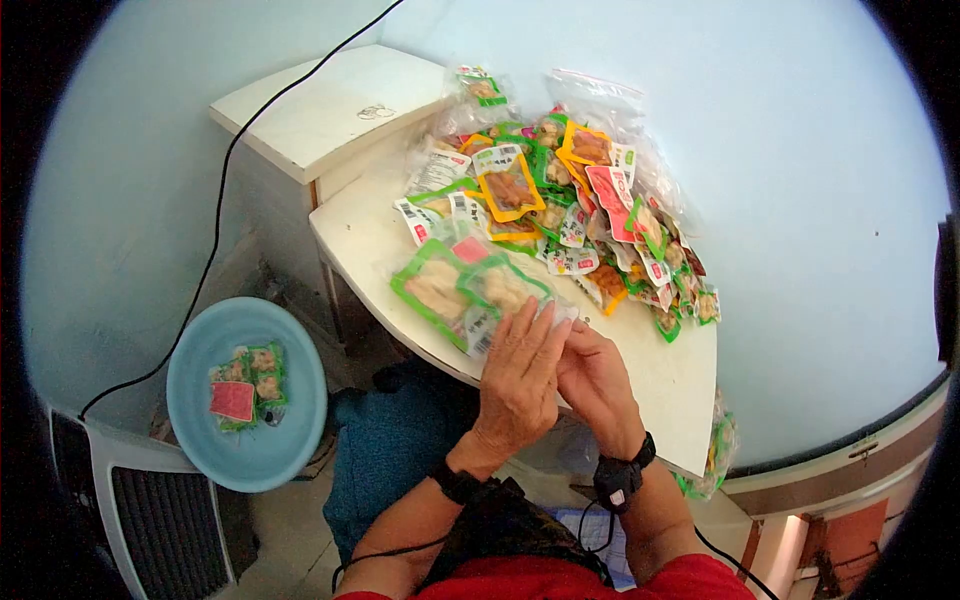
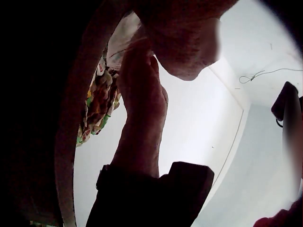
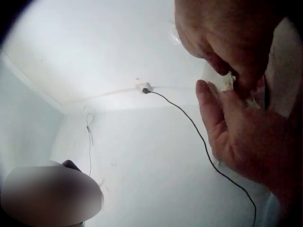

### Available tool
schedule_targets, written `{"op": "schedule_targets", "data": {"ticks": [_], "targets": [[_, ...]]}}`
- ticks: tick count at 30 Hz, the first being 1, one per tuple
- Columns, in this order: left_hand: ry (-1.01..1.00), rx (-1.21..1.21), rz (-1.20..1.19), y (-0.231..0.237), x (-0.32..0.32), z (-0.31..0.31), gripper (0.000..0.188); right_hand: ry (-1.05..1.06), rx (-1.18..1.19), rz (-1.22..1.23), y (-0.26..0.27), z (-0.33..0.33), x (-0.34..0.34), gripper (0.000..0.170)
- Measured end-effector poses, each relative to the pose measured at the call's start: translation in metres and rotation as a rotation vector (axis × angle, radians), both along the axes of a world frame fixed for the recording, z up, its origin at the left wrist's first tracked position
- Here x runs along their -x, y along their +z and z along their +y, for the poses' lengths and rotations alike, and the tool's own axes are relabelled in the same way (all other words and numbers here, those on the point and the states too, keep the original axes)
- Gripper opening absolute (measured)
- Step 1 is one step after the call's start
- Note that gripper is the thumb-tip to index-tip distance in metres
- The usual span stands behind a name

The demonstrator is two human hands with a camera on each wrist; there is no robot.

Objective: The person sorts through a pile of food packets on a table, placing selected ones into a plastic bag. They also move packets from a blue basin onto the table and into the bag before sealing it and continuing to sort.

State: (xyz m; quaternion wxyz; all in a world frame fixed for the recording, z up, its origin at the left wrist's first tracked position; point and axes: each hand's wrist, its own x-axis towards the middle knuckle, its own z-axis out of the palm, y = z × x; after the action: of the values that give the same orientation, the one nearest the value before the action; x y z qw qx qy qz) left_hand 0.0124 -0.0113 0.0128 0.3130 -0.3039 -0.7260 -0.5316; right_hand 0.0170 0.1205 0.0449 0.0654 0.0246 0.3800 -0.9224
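Note:
A clear plastic bag [image 1: 462, 322] lies flat near the table's front edge. Inside it are green-edged snack packets [image 1: 432, 287] with pale pieces in them, and a pink packet [image 1: 470, 249]. My left hand [image 1: 515, 375] holds the bag's near end, its fingers lying over the top. Close beside it, my right hand [image 1: 598, 385] pinches the same end of the bag, its fingertips partly hidden. In the right wrist view, both hands meet over a bit of the plastic, the left thumb [image 3: 208, 101] standing up.
A heap of snack packets [image 1: 510, 190] with green, orange and pink edges covers the table's back. Another clear bag [image 1: 600, 95] lies behind it. At the lower left stands a blue basin [image 1: 183, 400] with a few packets. A black cable [image 1: 222, 190] hangs along the left wall.

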Motion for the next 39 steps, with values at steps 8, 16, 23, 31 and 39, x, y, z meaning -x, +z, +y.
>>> {"op": "schedule_targets", "data": {"ticks": [8,16,23,31,39], "targets": [[-0.042,-0.051,-0.025,-0.001,-0.001,0.001,0.041,-0.108,-0.014,-0.074,-0.006,-0.022,0.016,0.024],[-0.059,-0.056,-0.018,-0.001,0.0,0.001,0.038,-0.118,-0.139,0.035,-0.016,-0.025,0.037,0.022],[-0.034,0.023,-0.021,0.005,0.002,-0.003,0.036,-0.165,-0.221,-0.077,-0.014,-0.011,0.031,0.029],[-0.034,0.127,-0.105,0.028,-0.008,-0.022,0.042,-0.354,-0.697,-0.106,0.011,0.047,-0.006,0.026],[0.02,0.47,-0.111,0.031,-0.04,-0.05,0.05,-0.113,-1.24,0.205,0.002,0.079,0.028,0.052]]}}
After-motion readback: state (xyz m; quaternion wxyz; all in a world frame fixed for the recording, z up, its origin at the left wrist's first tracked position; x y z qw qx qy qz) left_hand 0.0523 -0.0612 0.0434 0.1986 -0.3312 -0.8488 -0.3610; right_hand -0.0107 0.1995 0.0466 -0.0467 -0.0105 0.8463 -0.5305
